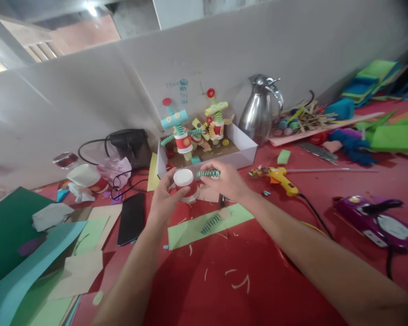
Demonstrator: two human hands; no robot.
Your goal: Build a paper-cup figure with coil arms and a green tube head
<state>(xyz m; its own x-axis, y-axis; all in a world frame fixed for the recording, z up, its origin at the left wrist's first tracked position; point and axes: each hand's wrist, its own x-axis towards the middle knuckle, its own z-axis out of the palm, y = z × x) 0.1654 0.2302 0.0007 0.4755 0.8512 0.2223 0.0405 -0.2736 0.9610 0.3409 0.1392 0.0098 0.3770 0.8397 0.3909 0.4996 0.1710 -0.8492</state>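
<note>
My left hand is closed around a red and white paper cup, held upside down with its white base up. In my right hand a green folded-paper spring is pinched by the fingers, its free end close to the cup's side; whether the two touch I cannot tell. Below the hands a second folded-paper spring lies on a light green paper strip. Behind them stands a shallow white box with paper-cup figures, among them one with a blue tube head.
A yellow hot glue gun with a glue stick lies on the right, its cord trailing toward a purple power strip. A steel jug stands by the wall. A black phone and coloured paper sheets lie left.
</note>
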